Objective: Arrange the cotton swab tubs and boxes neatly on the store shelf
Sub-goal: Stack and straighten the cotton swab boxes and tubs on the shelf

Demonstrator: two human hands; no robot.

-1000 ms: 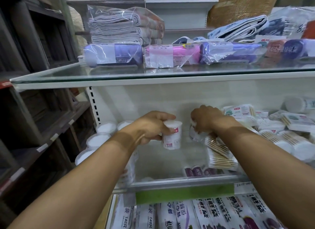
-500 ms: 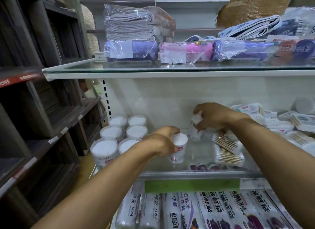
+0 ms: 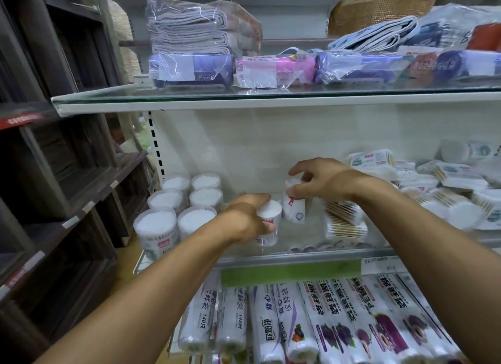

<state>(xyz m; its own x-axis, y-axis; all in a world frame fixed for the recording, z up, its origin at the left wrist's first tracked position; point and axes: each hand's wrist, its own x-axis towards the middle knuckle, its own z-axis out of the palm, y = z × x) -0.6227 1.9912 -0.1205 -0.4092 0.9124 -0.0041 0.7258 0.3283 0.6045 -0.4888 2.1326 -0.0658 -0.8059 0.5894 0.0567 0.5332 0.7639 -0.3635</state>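
Now left hand (image 3: 248, 217) grips one tub (image 3: 268, 222); right hand (image 3: 322, 179) grips a second tub (image 3: 294, 210).

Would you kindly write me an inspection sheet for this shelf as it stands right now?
Surface: glass shelf, partly bare in the middle.
Job's things: six large tubs in two rows at left; small tub upright; second small tub tilted.
Clutter: swab boxes heaped at right.
Grippers: left hand grips the small tub; right hand holds the second.
Cables: nothing seen.
Surroundings: wrapped rolls below; bagged cloths above.
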